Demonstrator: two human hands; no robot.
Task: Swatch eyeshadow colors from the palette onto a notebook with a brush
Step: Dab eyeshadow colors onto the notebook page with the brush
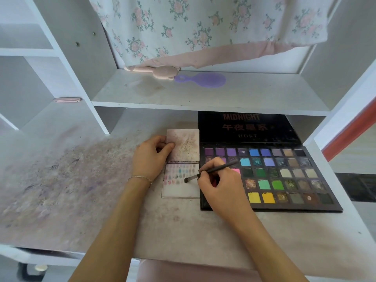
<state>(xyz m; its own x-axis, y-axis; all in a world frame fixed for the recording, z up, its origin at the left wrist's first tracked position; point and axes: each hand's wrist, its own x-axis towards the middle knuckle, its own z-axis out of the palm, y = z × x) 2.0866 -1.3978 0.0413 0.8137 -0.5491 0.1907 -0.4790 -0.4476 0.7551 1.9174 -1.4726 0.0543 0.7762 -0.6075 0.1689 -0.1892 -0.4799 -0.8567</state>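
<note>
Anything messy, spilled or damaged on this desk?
Yes. The white desk top is smeared with purplish powder left of the small open notebook, and several pans in the black eyeshadow palette look crumbled.

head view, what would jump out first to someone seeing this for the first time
The big open eyeshadow palette, with rows of purple, blue, green and yellow pans, lies on the right of the stained desk. Left of it lies a small open notebook: the left hand holds its upper page, while the right hand grips a brush with its tip on the lower page beside rows of swatches. A purple hairbrush lies on the shelf above.
</note>
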